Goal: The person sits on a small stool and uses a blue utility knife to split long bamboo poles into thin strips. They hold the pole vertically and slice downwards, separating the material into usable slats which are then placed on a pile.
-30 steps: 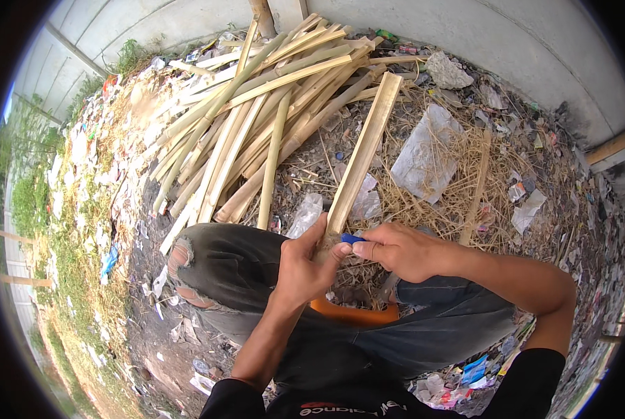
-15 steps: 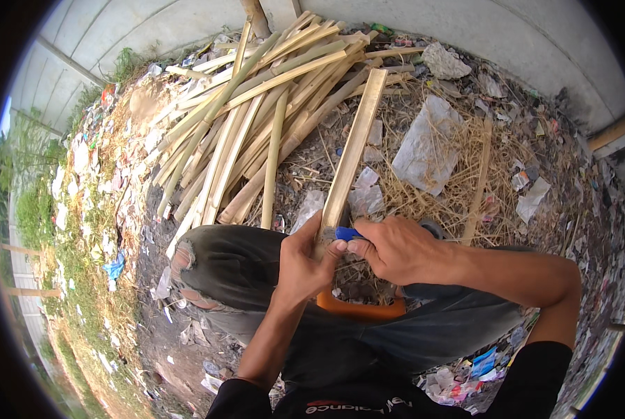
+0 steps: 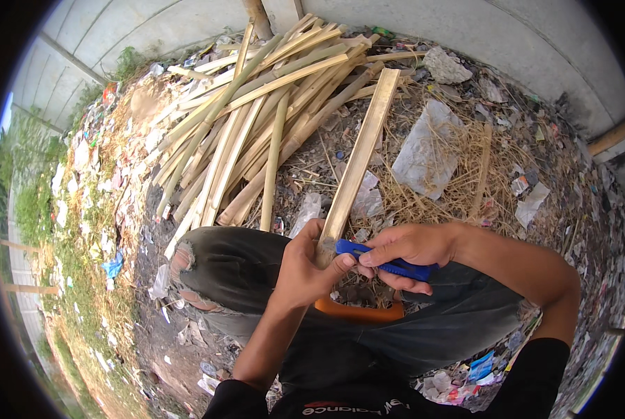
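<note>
My left hand is wrapped around the near end of a split bamboo strip, which slants up and away with its pale hollow side showing. In my right hand is a blue utility knife, its front end against the strip's near end. My left thumb reaches to the knife's tip. I cannot make out the blade. Below both hands, between my legs, lies an orange curved object, partly hidden.
A large heap of split bamboo lies at the far left. Dry straw and a greyish flat sheet cover ground to the right. A rock sits near the concrete wall. Litter is scattered all round.
My right hand has turned and opened its grip somewhat, so more of the blue knife shows. The strip's far end has shifted slightly to the right.
</note>
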`<state>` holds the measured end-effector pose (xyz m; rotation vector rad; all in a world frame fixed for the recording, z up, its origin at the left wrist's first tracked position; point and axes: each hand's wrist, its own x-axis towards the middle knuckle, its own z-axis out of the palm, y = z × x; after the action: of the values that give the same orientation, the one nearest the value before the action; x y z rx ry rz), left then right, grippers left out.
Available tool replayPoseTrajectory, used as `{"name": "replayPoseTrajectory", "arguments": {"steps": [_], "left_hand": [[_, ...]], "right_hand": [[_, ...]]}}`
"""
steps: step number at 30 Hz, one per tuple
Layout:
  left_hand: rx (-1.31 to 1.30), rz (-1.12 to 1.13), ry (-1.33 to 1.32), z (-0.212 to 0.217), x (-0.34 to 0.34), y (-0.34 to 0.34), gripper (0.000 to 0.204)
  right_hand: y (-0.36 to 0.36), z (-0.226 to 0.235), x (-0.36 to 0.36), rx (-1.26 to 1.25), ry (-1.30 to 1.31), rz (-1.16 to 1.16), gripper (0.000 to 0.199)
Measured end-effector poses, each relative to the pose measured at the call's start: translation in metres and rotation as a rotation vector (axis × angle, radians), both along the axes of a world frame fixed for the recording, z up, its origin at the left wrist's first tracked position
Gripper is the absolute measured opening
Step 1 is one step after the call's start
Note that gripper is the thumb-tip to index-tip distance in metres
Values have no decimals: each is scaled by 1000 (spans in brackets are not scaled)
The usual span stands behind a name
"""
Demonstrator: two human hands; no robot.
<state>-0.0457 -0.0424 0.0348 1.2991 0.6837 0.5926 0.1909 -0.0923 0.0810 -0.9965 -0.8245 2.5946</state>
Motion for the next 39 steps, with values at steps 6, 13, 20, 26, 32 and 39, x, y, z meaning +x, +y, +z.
{"name": "replayPoseTrajectory", "arguments": {"steps": [6, 13, 20, 26, 32, 39], "left_hand": [[-41, -83, 30, 6, -6, 6, 48], [-68, -132, -59, -1, -6, 4, 49], [-115, -129, -55, -8, -10, 2, 52], [0, -158, 16, -8, -13, 3, 46], [-42, -150, 35, -6, -12, 0, 46], [-10, -98, 94, -12, -8, -2, 32]], "right_hand": [[-4, -13, -3, -89, 158, -62, 36], [-15, -9, -14, -74, 98, -129, 38], [-27, -5, -28, 98, -71, -201, 38], [-33, -8, -32, 112, -71, -221, 37], [-37, -3, -35, 208, -206, -229, 37], [-38, -2, -44, 321, -361, -333, 37]]}}
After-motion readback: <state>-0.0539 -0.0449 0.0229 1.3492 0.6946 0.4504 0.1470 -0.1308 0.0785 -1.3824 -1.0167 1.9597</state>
